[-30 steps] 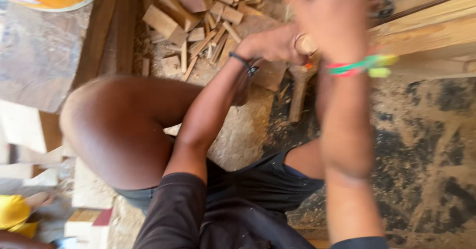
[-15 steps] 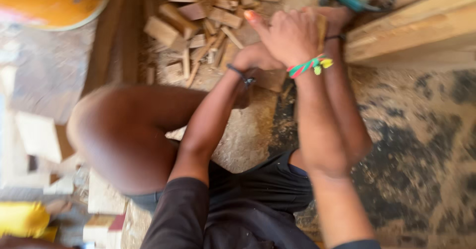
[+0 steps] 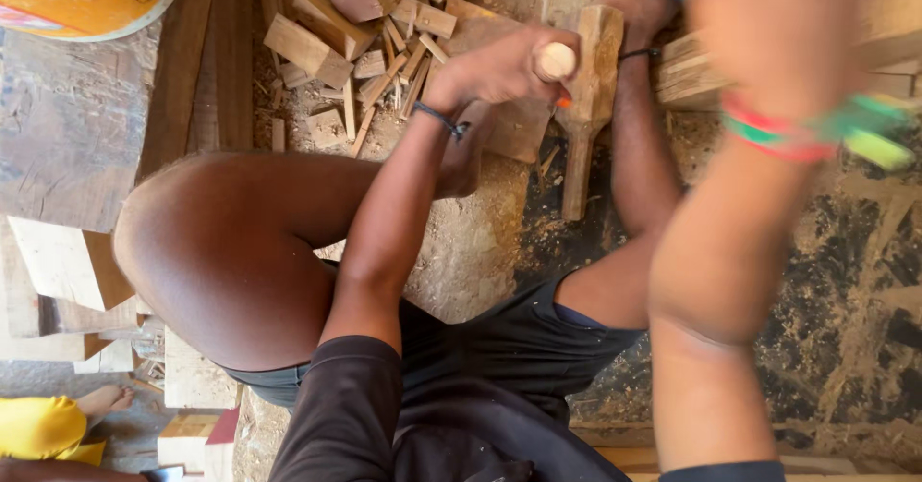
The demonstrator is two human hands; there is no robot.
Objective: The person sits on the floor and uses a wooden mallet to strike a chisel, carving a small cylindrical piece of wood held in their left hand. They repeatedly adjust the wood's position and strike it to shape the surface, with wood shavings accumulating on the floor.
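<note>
The left hand [image 3: 499, 64] has its grip pinched round a round-topped wooden handle [image 3: 556, 60] beside a wooden workpiece [image 3: 591, 98], while the raised, blurred right hand's [image 3: 768, 21] grip cannot be told.

The right hand [image 3: 778, 31] is rising — now a blur near the top edge, clear of the left hand [image 3: 499, 64] it was covering — so the chisel's round wooden handle [image 3: 555, 60] and the carved wooden piece [image 3: 591, 98] are showing.
</note>
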